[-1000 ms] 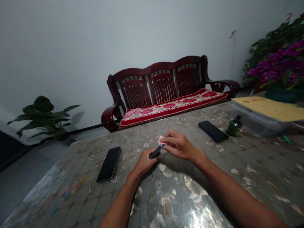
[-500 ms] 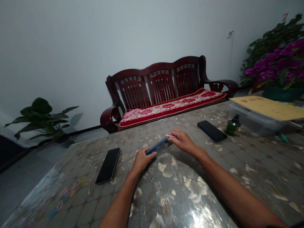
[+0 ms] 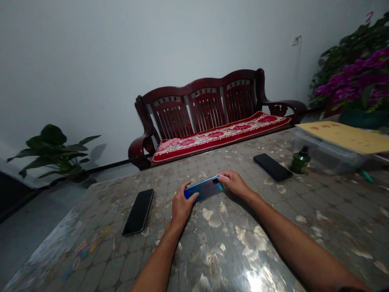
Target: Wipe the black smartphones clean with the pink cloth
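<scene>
A smartphone (image 3: 205,190) with a shiny blue back is held lengthwise just above the table, its back tilted toward me and its dark camera block at the right end. My left hand (image 3: 182,202) grips the left end, thumb across the back and fingers behind. At the right end, my right hand (image 3: 235,183) is closed, pinching a thin pink band (image 3: 224,177) against the phone's upper corner. Whether the band loops round the phone cannot be seen. To the left lies a black phone (image 3: 138,212), screen up; another dark phone (image 3: 272,166) lies to the right.
Several coloured bands (image 3: 92,243) lie on the patterned table (image 3: 170,174) at left. A green bottle (image 3: 300,160) stands beside a clear plastic box (image 3: 325,156) topped by a yellow sheet (image 3: 346,136). Behind the table is a wooden bench (image 3: 206,105).
The held phone has been tilted so that its blue back and camera block now face me more fully. My right hand has shifted slightly down and right, still pinching the pink band.
</scene>
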Demonstrator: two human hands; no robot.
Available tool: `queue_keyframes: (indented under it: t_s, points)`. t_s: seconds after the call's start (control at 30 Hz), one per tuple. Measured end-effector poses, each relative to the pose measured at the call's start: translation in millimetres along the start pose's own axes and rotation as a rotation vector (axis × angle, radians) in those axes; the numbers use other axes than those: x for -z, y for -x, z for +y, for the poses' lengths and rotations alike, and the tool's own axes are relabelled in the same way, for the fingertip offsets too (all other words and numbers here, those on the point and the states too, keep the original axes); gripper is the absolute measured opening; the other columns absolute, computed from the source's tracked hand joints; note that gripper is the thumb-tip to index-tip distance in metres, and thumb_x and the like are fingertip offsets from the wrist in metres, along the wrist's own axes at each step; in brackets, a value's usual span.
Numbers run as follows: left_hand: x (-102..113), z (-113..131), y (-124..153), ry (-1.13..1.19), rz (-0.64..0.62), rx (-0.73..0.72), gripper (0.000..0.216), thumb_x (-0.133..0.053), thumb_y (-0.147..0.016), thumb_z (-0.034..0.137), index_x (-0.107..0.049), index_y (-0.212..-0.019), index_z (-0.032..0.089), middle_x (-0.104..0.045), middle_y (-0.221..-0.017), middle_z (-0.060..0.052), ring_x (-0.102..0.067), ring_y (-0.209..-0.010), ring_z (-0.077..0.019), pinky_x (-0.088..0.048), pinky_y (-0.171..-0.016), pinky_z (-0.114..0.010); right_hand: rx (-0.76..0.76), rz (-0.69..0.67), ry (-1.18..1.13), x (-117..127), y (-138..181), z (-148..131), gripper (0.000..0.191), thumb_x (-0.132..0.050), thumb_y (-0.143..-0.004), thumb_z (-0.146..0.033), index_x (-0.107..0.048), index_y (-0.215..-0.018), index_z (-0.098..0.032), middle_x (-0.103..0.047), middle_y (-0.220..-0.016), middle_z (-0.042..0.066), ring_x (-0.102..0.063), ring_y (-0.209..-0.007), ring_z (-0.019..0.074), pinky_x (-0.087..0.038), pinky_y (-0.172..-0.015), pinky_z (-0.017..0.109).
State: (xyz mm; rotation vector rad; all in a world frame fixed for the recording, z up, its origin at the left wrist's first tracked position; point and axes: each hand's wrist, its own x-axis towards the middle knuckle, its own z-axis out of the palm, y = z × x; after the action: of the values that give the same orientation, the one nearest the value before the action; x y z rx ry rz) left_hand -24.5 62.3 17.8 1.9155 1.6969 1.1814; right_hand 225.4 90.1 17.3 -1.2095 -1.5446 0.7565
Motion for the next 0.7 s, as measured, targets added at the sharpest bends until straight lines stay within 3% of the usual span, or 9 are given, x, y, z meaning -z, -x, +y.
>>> queue_keyframes:
  t_s: [0.23,0.4,0.57,0.7]
  points:
    - [-5.7,-5.4,1.8,-0.078,0.035,-0.16,0.039,-0.074,-0.078,0.021,-0.066,-0.116,0.019,-0.069,-0.111,-0.008,-0.066,-0.104,-0.0271,-0.052,-0.094,-0.042,-0.125,0.02,-0.059,-6.5,2.3,5.9,0.037,-0.06,-0.074,-0.052,-0.072,-0.069,-0.017,-0.062,-0.061,0.001,-0.054,-0.06,0.0164,-0.036,-0.055,0.025]
    - [-7.3,-7.8,1.7,-0.091,0.048,-0.195,0.041,-0.073,-0.078,0.02,-0.065,-0.118,0.02,-0.065,-0.109,-0.007,-0.064,-0.104,-0.0265,-0.053,-0.094,-0.042,-0.141,0.063,-0.026,-12.1,1.4,13.3,0.037,-0.06,-0.078,-0.051,-0.074,-0.071,-0.017,-0.064,-0.062,0.001,-0.056,-0.061,0.0174,-0.038,-0.056,0.026]
    - [-9.6,-12.2,1.9,-0.109,0.03,-0.183,0.041,-0.072,-0.079,0.02,-0.064,-0.12,0.021,-0.063,-0.109,-0.006,-0.064,-0.104,-0.0258,-0.053,-0.094,-0.043,0.067,0.262,0.153,-14.2,9.5,3.8,0.032,-0.055,-0.091,-0.043,-0.077,-0.089,-0.021,-0.07,-0.085,0.006,-0.062,-0.083,0.0213,-0.048,-0.077,0.031]
    - [-10.7,-12.5,3.8,-0.136,0.017,-0.169,0.043,-0.071,-0.08,0.02,-0.063,-0.122,0.022,-0.063,-0.11,-0.006,-0.064,-0.104,-0.0257,-0.053,-0.094,-0.042,0.254,0.114,0.379,-19.9,21.9,-10.9,0.028,-0.049,-0.097,-0.024,-0.074,-0.109,-0.023,-0.066,-0.095,0.006,-0.061,-0.09,0.0193,-0.047,-0.082,0.029]
